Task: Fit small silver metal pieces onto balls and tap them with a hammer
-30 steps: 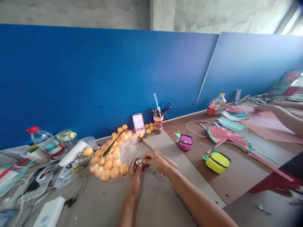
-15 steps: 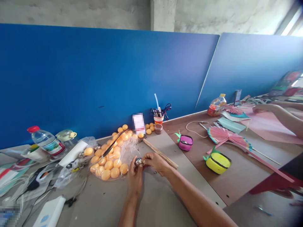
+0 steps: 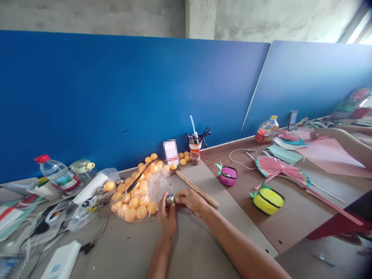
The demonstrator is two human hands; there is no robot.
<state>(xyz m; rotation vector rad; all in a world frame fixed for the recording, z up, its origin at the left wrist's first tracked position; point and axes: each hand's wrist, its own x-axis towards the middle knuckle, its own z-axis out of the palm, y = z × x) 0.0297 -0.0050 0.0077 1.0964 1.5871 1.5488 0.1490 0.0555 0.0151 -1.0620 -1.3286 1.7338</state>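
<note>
My left hand (image 3: pixel 167 221) is closed around a small shiny silver ball (image 3: pixel 170 199), held just above the grey tabletop between thumb and fingers. My right hand (image 3: pixel 191 202) comes in from the right, its fingertips pinched together against the ball's right side. Whatever lies between those fingertips is too small or hidden to make out. To the left of the hands, a clear plastic bag (image 3: pixel 157 188) holds several orange balls (image 3: pixel 141 212). Behind my right hand lies a bundle of thin wooden sticks (image 3: pixel 197 189).
At the left stand a bottle with a red cap (image 3: pixel 59 176), cables and a white power strip (image 3: pixel 61 260). A cup of pens (image 3: pixel 195 147) stands by the blue partition (image 3: pixel 130 97). Rightward are purple (image 3: pixel 228 176) and yellow (image 3: pixel 269 200) pouches, a pink paper fan (image 3: pixel 274 164) and another person's arm (image 3: pixel 347 141).
Both hands stay together at the silver ball. My right hand has shifted slightly, with its fingertips still pinched at the ball's side.
</note>
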